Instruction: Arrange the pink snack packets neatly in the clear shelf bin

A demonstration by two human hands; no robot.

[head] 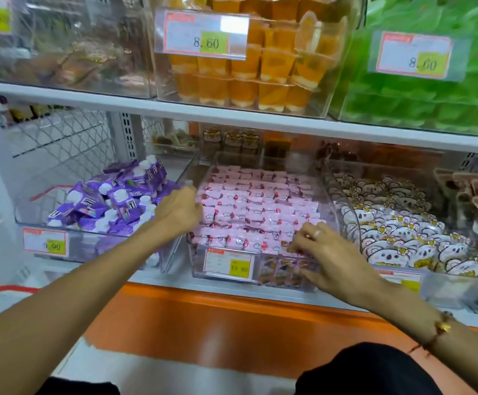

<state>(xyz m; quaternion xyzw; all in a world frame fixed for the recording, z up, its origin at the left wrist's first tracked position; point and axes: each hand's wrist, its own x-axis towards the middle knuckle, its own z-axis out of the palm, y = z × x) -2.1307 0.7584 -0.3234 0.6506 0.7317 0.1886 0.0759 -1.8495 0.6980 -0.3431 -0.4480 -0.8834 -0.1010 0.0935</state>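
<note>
Pink snack packets [256, 208] rowed in our clear shelf bin [335, 192]; our left hand [179, 210] curled at their left edge, grip contents indiscernible; right hand [322, 253] pinching front-row packets.

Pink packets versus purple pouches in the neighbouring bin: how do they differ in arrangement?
The pink packets lie flat in tidy rows; the purple pouches are heaped at mixed angles. The pouches have white caps; the packets show none. Both sit in clear bins on the same shelf.
</note>
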